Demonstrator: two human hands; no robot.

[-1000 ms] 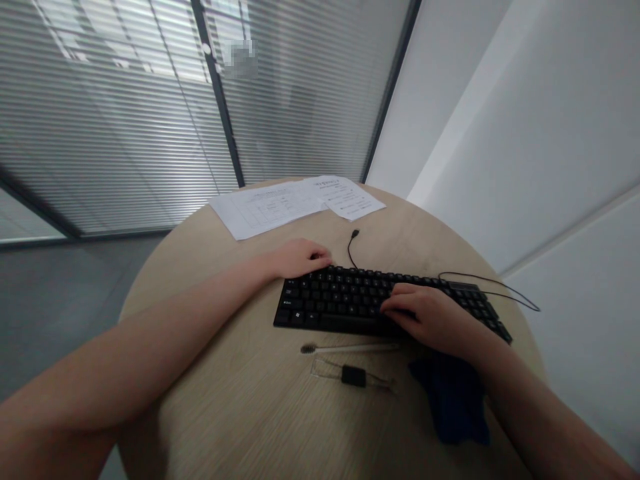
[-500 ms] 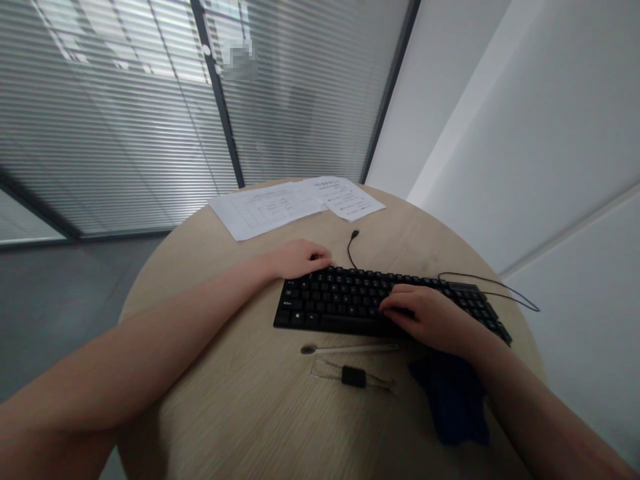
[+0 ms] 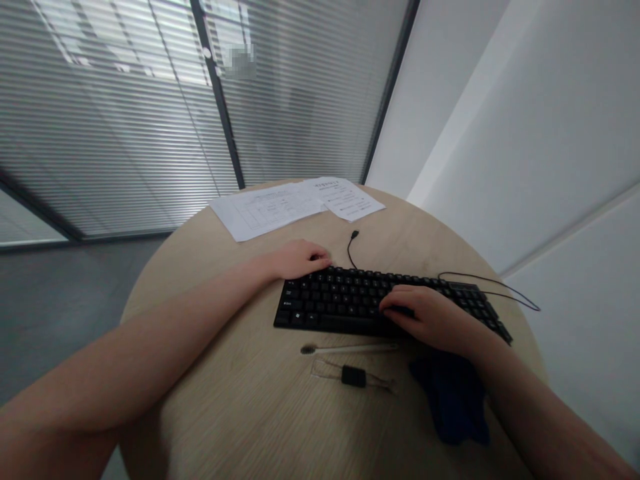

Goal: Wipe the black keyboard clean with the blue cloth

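A black keyboard (image 3: pixel 345 303) lies flat on the round wooden table, with white-lettered keys. At its far left corner my left hand (image 3: pixel 299 259) grips the back edge, the thumb over the rim and the other fingers partly hidden. My right hand (image 3: pixel 425 313) rests over the keys right of the middle, its fingers closed and their tips pressed together low among the keys. What those fingertips hold, if anything, is hidden. In front of the keyboard lie a thin white-handled brush (image 3: pixel 350 349) with dark bristles and a wire keycap puller (image 3: pixel 353 377) with a black middle block.
A dark blue cloth (image 3: pixel 453 400) lies under my right forearm. Printed papers (image 3: pixel 275 210) are spread along the far side of the table (image 3: pixel 260 413). The keyboard's USB cable (image 3: pixel 510 290) loops past the right edge, its plug (image 3: pixel 355 234) behind the keyboard. Blinds and a white wall stand beyond.
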